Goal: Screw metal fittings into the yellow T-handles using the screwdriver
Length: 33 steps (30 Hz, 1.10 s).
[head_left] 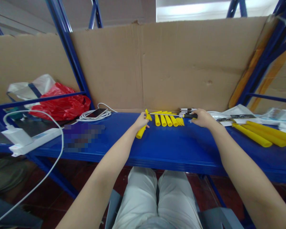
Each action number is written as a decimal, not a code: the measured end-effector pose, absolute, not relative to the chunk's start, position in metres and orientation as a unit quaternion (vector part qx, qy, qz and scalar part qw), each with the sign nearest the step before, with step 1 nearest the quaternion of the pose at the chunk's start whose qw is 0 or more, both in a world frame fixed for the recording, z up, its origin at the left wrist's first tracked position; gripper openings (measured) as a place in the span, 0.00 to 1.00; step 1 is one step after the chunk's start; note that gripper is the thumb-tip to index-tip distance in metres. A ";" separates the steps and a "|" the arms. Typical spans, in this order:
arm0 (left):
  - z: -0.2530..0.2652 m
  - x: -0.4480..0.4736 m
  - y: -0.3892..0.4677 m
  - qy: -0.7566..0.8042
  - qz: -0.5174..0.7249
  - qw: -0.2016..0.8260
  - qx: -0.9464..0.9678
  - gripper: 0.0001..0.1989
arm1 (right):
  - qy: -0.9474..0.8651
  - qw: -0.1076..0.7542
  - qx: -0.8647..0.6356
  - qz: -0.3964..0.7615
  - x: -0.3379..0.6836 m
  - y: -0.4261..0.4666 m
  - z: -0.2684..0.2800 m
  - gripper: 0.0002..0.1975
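My left hand (141,121) is closed around a yellow tube (139,133), whose round lower end points toward me. A smaller yellow piece (148,115) shows at the tube's upper end. My right hand (202,118) grips the black and yellow handle of a long screwdriver (190,116). Its thin metal shaft runs left, the tip reaching the small yellow piece by my left hand; whether they touch I cannot tell. Beneath the shaft lies a row of several yellow tubes (168,121), with small yellow pieces (180,121) at its right end.
The blue shelf (171,146) carries everything, backed by cardboard (176,66). At right lie long yellow tubes (255,135) and plastic packaging (240,113). On the left are a phone (97,113), coiled white cable (91,119), red bag (62,103) and power strip (41,140).
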<state>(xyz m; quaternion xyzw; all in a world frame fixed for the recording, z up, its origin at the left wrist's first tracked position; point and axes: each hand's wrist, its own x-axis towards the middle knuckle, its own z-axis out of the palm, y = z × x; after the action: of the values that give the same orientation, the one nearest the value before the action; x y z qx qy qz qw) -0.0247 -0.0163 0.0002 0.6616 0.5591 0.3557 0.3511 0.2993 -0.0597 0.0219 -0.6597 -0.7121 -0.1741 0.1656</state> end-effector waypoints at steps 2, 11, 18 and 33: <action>0.001 -0.024 -0.018 0.563 0.352 0.344 0.664 0.21 | -0.715 0.159 -0.655 -0.186 0.298 -0.061 0.022 0.12; 0.003 -0.024 -0.019 0.560 0.341 0.334 0.677 0.21 | -0.656 0.115 -0.726 -0.172 0.277 -0.078 0.030 0.16; 0.003 -0.024 -0.019 0.567 0.335 0.329 0.676 0.24 | -0.705 0.095 -0.687 -0.150 0.287 -0.069 0.026 0.18; 0.002 -0.021 -0.017 0.562 0.338 0.322 0.682 0.25 | -0.647 0.119 -0.730 -0.184 0.280 -0.073 0.026 0.18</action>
<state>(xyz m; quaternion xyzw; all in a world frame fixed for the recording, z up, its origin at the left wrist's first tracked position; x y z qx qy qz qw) -0.0208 -0.0171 0.0016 0.6823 0.5624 0.3385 0.3219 0.2802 -0.0734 0.0261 -0.7304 -0.6471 -0.1836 0.1186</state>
